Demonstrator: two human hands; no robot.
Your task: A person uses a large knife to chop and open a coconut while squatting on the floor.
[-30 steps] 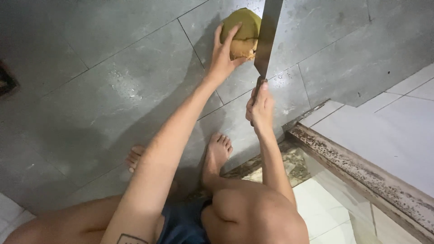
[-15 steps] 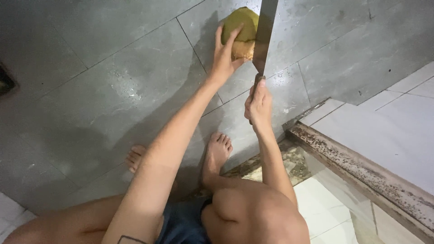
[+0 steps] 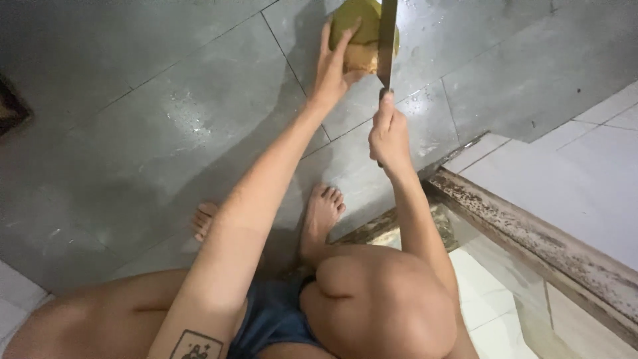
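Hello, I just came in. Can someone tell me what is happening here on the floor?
A person is crouching barefoot on a grey tiled floor. The left hand rests on a green coconut lying on the floor, fingers spread over its side. The right hand grips the handle of a large knife, whose blade stands against the coconut, just beside the left fingers. Part of the husk looks already cut away, showing a pale brown patch. A worn step edge lies to the person's right.
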